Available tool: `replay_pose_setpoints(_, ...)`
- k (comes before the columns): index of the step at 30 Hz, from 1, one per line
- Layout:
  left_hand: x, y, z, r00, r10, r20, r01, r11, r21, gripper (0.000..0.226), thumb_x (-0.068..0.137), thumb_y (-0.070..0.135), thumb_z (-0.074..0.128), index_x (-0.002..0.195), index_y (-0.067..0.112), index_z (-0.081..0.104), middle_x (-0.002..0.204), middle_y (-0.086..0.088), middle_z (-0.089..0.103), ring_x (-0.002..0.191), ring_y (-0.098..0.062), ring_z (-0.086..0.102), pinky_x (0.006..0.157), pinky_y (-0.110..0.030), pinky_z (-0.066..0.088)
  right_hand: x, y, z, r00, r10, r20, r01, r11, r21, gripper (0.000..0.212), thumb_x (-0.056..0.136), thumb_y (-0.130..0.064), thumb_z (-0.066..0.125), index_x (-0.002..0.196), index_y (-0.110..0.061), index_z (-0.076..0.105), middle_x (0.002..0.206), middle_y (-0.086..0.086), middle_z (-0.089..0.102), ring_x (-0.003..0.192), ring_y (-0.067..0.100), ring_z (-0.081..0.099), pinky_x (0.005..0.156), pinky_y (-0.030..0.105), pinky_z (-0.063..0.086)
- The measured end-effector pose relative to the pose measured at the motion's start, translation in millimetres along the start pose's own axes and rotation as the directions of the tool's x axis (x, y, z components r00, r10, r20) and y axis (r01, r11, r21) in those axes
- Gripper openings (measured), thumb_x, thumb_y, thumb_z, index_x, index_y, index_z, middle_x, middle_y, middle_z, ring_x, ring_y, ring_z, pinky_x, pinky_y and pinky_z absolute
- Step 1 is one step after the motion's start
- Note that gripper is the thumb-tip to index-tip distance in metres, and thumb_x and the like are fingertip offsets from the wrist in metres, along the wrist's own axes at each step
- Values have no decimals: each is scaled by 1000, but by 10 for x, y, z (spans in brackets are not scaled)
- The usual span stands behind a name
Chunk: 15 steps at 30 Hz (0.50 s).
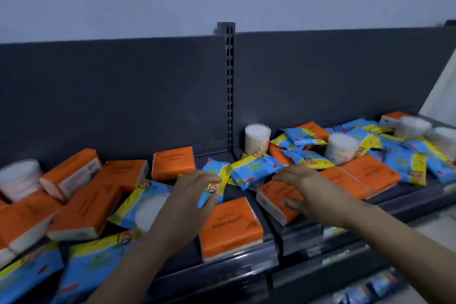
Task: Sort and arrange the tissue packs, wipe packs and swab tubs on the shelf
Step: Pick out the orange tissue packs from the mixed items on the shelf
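Orange tissue packs, blue-and-yellow wipe packs and clear swab tubs lie mixed along the dark shelf. My left hand pinches a blue wipe pack between thumb and fingers near the shelf's middle. My right hand grips the near end of an orange tissue pack, thumb on its side and fingers over its top. Another orange tissue pack lies flat at the front edge between my hands. A swab tub stands upright by the back panel.
A slotted upright post splits the back panel. More swab tubs sit at far left and right. Wipe packs pile up at the right and lower left. A lower shelf with goods shows at bottom right.
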State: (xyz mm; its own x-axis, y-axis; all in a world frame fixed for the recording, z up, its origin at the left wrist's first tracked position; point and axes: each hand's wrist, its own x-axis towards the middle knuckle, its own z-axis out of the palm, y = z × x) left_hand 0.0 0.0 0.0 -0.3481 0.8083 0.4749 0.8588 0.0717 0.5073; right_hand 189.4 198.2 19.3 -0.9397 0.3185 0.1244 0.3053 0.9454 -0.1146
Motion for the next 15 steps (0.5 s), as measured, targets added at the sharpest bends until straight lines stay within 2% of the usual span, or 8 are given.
replay_pose_setpoints(3, 75, 59, 161, 995, -7, 100, 4, 1000, 28, 29, 86, 21, 64, 114, 26, 57, 115, 14, 53, 110, -3, 48, 94, -11, 32, 38, 145, 53, 998, -11, 55, 11, 1000, -1, 61, 85, -37, 63, 140, -23, 40, 143, -5, 39, 135, 15, 31, 112, 29, 25)
replay_pose_setpoints(6, 108, 146, 272, 969, -159, 191, 169, 985, -33, 34, 84, 24, 65, 112, 38, 51, 113, 25, 46, 112, 2, 44, 89, 0, 25, 117, 267, 84, 992, -57, 112, 58, 998, -7, 66, 84, -42, 63, 142, -23, 37, 145, -4, 36, 136, 15, 28, 113, 30, 24)
replay_pose_setpoints(9, 159, 218, 341, 917, -288, 277, 293, 956, 26, 43, 84, 28, 65, 121, 38, 46, 122, 23, 42, 121, 0, 39, 90, -6, 25, 183, 403, 60, 980, -101, 172, 104, 995, -8, 72, 84, -44, 63, 144, -21, 32, 148, -4, 31, 138, 15, 25, 114, 28, 21)
replay_pose_setpoints(12, 175, 288, 371, 822, -426, 378, 378, 905, 196, 59, 84, 36, 64, 136, 29, 39, 144, 11, 33, 135, -6, 27, 102, -14, 20, 254, 520, 53, 951, -150, 269, 151, 988, 18, 80, 82, -46, 65, 147, -21, 26, 151, -3, 26, 140, 16, 19, 115, 30, 18)
replay_pose_setpoints(15, 171, 345, 326, 690, -578, 435, 501, 816, 289, 61, 87, 43, 57, 141, 30, 31, 147, 9, 32, 132, -10, 33, 102, -21, 26, 338, 603, 24, 919, -190, 345, 182, 982, 54, 83, 80, -47, 67, 147, -23, 26, 150, -2, 29, 139, 18, 22, 115, 33, 21)
